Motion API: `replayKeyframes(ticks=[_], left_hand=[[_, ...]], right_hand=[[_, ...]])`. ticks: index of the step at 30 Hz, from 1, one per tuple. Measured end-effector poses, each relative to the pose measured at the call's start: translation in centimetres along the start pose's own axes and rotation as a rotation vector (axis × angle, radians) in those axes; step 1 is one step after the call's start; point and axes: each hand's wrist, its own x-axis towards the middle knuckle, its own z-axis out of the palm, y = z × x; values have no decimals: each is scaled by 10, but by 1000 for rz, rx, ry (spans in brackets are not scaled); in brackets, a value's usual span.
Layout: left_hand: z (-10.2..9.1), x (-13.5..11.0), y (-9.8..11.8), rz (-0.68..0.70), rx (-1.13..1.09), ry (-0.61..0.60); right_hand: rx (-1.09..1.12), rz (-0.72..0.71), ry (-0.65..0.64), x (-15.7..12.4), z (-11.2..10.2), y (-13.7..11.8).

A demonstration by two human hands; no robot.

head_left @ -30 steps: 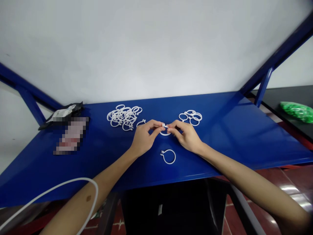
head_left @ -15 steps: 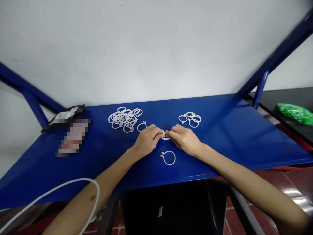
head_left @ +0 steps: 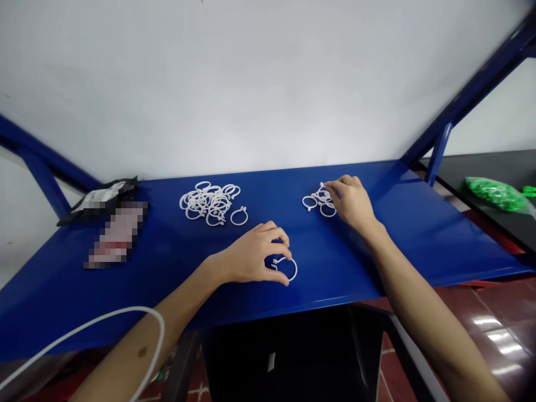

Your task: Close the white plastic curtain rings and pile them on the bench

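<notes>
On the blue table (head_left: 167, 290), my left hand (head_left: 255, 254) reaches over a single white plastic ring (head_left: 296, 270) with a small clasp on one side. Its thumb and fingers are spread at the ring's upper and lower edges; whether they touch it I cannot tell. My right hand (head_left: 354, 204) is closed in a pinch on a white ring (head_left: 322, 185) at the small group on the right, and part of that ring is hidden by the fingers. Beside it lie other white rings (head_left: 310, 202). One more loose ring (head_left: 239, 217) rests beyond my left hand.
A larger heap of white rings (head_left: 205, 202) is at the back left of the table. Farther left lie a black plastic package (head_left: 104, 195) and a blurred-out item (head_left: 117, 234). A white cable (head_left: 104, 315) loops over my left forearm. A green-filled bag (head_left: 494, 194) sits at right.
My hands have parted from the ring they both held. The right hand has carried a ring right to the small group; the left has come down to the near ring and opened.
</notes>
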Motion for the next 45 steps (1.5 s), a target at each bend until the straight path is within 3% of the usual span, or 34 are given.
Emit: replayKeyframes(ticks=[6,13,16,19,22,27,32,38,42,45], left_hand=[[6,-1,-8,4,42,-60],[6,1,-9,-48,7,89],[6,4,-8,-130,-103,179],[4,5,-9,-249,-226,246],[2,6,-11,-360,-314,274],[3,6,-14,-409,-403,287],[7,7,-20,-456,-502,405],[9,9,-25,-436,-763,559],[11,10,-25,-453,-696,580],[14,9,-26,-472,-587,605]], right_hand=[[-20,-21,-73,0,16,-7],[-20,-31,27,-1,9,-19],[152,-95,-7,-5,-2,-42],[433,-230,-169,-11,-8,-71],[662,-264,-290,-18,-8,-94],[848,-119,-359,-24,-4,-102],[960,-67,-414,-26,-4,-104],[1159,155,-315,-26,10,-102],[1192,220,-282,-26,12,-98],[1109,178,-315,-26,10,-100]])
